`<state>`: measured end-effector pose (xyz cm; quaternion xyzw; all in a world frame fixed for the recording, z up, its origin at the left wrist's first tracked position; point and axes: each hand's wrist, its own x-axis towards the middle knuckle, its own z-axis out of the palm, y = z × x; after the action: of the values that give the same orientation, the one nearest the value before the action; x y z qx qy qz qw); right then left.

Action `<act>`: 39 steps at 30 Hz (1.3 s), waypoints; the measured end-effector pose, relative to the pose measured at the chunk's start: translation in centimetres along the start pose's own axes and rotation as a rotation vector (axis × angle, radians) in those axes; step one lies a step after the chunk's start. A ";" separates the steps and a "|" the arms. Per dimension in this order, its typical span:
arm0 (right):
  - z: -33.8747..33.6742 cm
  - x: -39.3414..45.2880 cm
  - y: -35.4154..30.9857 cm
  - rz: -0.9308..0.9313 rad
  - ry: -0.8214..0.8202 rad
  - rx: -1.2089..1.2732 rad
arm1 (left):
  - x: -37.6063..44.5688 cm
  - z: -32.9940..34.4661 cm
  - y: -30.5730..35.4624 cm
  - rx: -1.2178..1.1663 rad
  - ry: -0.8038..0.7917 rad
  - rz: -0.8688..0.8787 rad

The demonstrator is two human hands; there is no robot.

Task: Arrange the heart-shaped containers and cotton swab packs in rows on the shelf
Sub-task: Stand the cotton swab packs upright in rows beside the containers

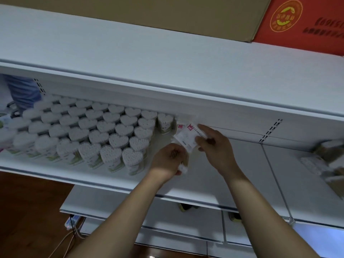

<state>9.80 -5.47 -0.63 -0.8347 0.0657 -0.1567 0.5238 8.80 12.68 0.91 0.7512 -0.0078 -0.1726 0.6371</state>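
Observation:
Several heart-shaped containers (119,140) of cotton swabs stand in tight rows on the left half of the white shelf (204,183). Just right of them, my left hand (166,159) grips a cotton swab pack (183,162) with wooden sticks, its white tips poking out below my fingers. My right hand (214,144) pinches a flat swab pack (186,137) with a white and pink label, held over the shelf next to the last container. Another pack (180,125) stands behind it near the back wall.
A loose pile of swab packs (323,161) lies at the shelf's far right. An upper shelf (149,58) carries a brown box (167,13) and a red box (307,21). Lower shelves and a wooden floor (28,211) show below.

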 end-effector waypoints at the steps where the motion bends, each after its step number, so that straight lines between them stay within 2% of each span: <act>1: 0.0 0.8 0.3 -0.034 0.029 -0.095 | 0.1 -0.2 0.0 -0.016 0.010 -0.012; 3: 0.4 2.1 1.1 -0.085 0.048 -0.272 | 0.1 -0.7 0.0 -0.083 0.049 -0.026; 6: 2.3 3.0 2.3 -0.204 -0.044 -0.436 | 0.2 -1.6 0.3 -0.115 0.081 -0.024; 8: 3.5 3.4 3.2 -0.233 -0.049 -0.471 | 0.2 -2.0 0.5 -0.109 0.063 -0.017; 16: 4.9 4.5 5.7 -0.326 0.106 -0.582 | 0.2 -2.8 0.1 -0.059 0.069 -0.016; 25: 4.5 4.6 5.2 -0.353 0.096 -0.704 | 0.5 -2.5 -0.4 -0.044 0.100 -0.002; 29: 2.9 3.1 4.1 -0.445 0.175 -0.538 | 1.0 -2.0 -0.5 -0.152 0.116 -0.040; 32: 1.1 0.0 3.1 -0.540 -0.089 -0.317 | 1.3 -1.4 0.1 -0.281 0.131 -0.109; 34: 0.6 -2.0 2.2 -0.510 -0.227 -0.239 | 1.5 -0.9 0.5 -0.313 0.133 -0.149; 35: 0.7 -2.5 1.8 -0.489 -0.231 -0.220 | 1.6 -0.6 0.7 -0.314 0.121 -0.170; 37: 0.7 -2.7 1.1 -0.416 -0.131 -0.196 | 1.5 -0.4 1.1 -0.280 0.086 -0.200; 39: 0.0 -2.4 0.7 -0.241 -0.039 -0.122 | 1.4 -0.3 1.1 -0.209 0.054 -0.183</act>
<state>7.56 -5.06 -1.72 -0.8698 -0.0361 -0.1978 0.4506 10.45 12.44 1.67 0.6826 0.0956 -0.2096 0.6935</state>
